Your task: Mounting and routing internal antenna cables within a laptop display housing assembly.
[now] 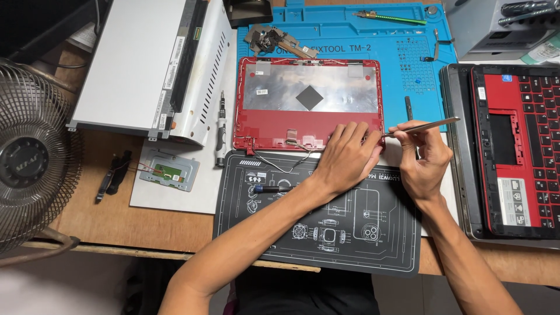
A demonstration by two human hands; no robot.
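Observation:
A red laptop lid shell (309,96) lies open side up across the blue and black mats, with a foil sheet and a dark square pad inside. My left hand (348,157) presses flat on its lower right corner, next to the hinge area. My right hand (424,160) holds thin metal tweezers (421,126), whose tip points left at the shell's right lower edge beside my left fingers. Thin cables (280,157) trail from the shell's bottom edge onto the black mat.
A black work mat (350,233) lies in front, a blue repair mat (350,32) behind. A red laptop base with keyboard (516,151) sits at right. At left are a display panel (146,64), a screwdriver (221,128), a touchpad part (168,170) and a fan (32,157).

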